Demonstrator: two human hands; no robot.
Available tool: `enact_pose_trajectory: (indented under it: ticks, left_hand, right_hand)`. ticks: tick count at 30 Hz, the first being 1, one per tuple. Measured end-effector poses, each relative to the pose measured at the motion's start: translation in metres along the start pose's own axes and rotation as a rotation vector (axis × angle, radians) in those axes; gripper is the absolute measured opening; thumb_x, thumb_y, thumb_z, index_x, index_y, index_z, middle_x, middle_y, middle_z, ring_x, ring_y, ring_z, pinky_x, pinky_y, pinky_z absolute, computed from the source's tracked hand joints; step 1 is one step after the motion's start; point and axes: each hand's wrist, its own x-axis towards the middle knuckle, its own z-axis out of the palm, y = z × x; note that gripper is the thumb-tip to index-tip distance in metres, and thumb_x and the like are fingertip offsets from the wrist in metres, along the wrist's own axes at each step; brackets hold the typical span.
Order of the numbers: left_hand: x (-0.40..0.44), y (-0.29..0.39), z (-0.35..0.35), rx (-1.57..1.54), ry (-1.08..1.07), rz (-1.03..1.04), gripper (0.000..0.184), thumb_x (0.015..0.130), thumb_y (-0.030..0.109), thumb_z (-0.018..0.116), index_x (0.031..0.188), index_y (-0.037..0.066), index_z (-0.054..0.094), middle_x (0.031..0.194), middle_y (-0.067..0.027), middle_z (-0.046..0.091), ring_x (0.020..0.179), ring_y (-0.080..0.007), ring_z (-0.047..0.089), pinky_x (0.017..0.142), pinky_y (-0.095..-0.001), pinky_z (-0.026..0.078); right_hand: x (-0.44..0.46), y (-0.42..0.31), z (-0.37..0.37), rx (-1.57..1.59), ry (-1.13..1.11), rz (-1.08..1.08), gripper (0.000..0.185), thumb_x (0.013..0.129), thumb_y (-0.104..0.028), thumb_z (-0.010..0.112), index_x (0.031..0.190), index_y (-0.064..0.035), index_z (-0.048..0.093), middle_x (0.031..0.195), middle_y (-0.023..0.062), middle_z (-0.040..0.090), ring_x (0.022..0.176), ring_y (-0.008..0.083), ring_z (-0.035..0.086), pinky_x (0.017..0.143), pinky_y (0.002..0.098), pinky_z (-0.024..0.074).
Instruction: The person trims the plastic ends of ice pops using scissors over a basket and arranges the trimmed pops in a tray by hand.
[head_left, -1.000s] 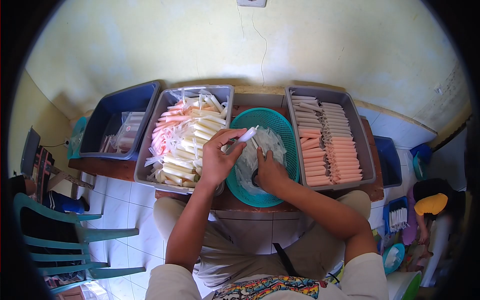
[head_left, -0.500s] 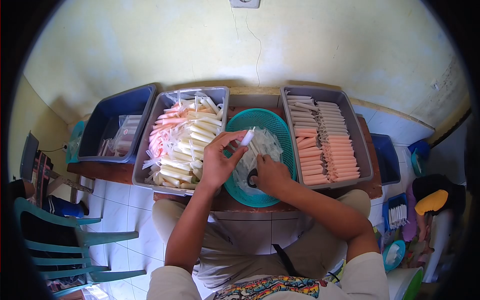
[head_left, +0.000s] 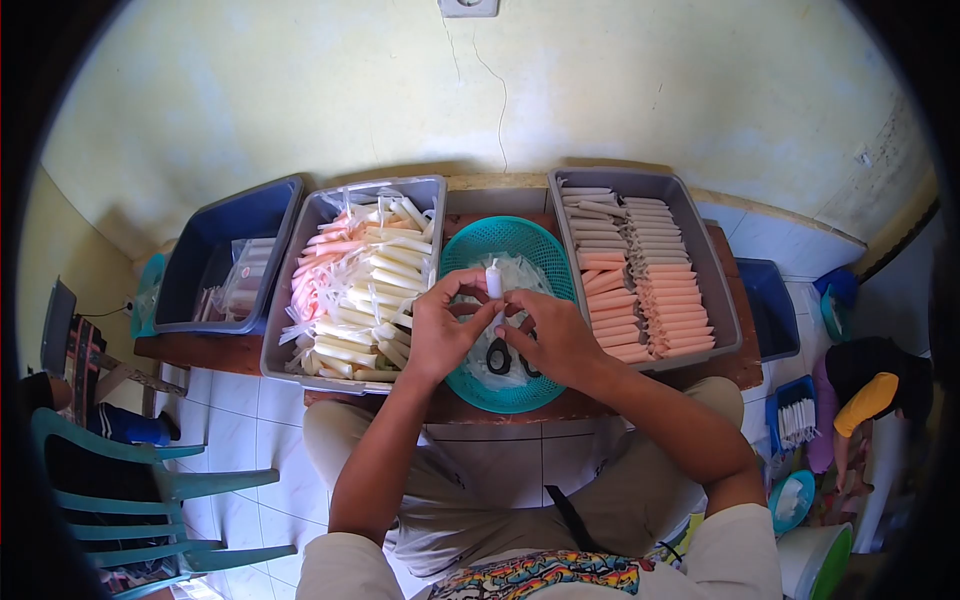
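Left hand point(head_left: 443, 328)'s grip has a white tube point(head_left: 494, 282) pinched over the teal basket point(head_left: 505, 403); right hand point(head_left: 553, 335)'s grip is pinching its lower end, black scissors point(head_left: 490, 361) just below.

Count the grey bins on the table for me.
2: a grey bin left of the teal basket and another grey bin right of it; none seems hidden.
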Motion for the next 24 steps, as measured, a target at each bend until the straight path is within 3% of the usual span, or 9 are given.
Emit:
enact_pose_trajectory:
  ticks: [2, 5, 7, 13, 24]
  left_hand:
    - [-0.001, -0.004, 0.006, -0.204, 0.013, -0.057, 0.036, 0.094, -0.005, 0.078, 0.128, 0.000, 0.065, 0.112, -0.0059, 0.069, 0.107, -0.0141, 0.069, 0.096, -0.0327, 0.062]
    - [-0.001, -0.008, 0.010, -0.252, 0.013, -0.039, 0.030, 0.094, -0.003, 0.079, 0.121, 0.001, 0.066, 0.111, -0.0062, 0.069, 0.106, -0.0124, 0.070, 0.091, -0.0313, 0.065]
    - [-0.001, -0.007, 0.009, -0.247, 0.008, -0.043, 0.030, 0.094, -0.003, 0.079, 0.120, 0.001, 0.066, 0.111, -0.0063, 0.069, 0.106, -0.0127, 0.070, 0.092, -0.0314, 0.064]
    - [0.002, -0.008, 0.005, -0.279, 0.022, -0.036, 0.026, 0.096, -0.003, 0.077, 0.119, 0.000, 0.065, 0.111, -0.0068, 0.069, 0.104, -0.0143, 0.070, 0.091, -0.0327, 0.064]
    - [0.007, -0.006, 0.012, -0.301, 0.005, -0.006, 0.022, 0.097, -0.003, 0.077, 0.119, -0.002, 0.070, 0.113, -0.0088, 0.071, 0.104, -0.0159, 0.071, 0.085, -0.0332, 0.066]
  right_hand:
    - [-0.001, -0.001, -0.002, -0.004, 0.018, -0.021, 0.035, 0.097, -0.026, 0.078, 0.121, -0.0022, 0.068, 0.100, 0.0198, 0.074, 0.079, 0.0357, 0.074, 0.077, 0.0470, 0.0572]
    - [0.000, -0.004, -0.005, -0.060, 0.074, -0.049, 0.030, 0.097, -0.027, 0.077, 0.114, -0.0024, 0.069, 0.096, 0.0173, 0.074, 0.078, 0.0354, 0.073, 0.074, 0.0480, 0.0558]
    - [0.001, -0.004, -0.008, -0.101, 0.082, -0.053, 0.028, 0.097, -0.026, 0.077, 0.111, -0.0029, 0.070, 0.098, 0.0165, 0.074, 0.085, 0.0364, 0.072, 0.077, 0.0484, 0.0554]
    - [0.004, -0.001, -0.022, -0.273, 0.136, -0.206, 0.027, 0.096, -0.024, 0.077, 0.113, -0.0042, 0.072, 0.102, 0.0151, 0.075, 0.100, 0.0367, 0.068, 0.087, 0.0484, 0.0544]
    - [-0.011, 0.011, -0.054, -0.386, 0.127, -0.248, 0.027, 0.093, -0.019, 0.078, 0.117, -0.0079, 0.076, 0.102, 0.0112, 0.075, 0.098, 0.0340, 0.069, 0.087, 0.0461, 0.0559]
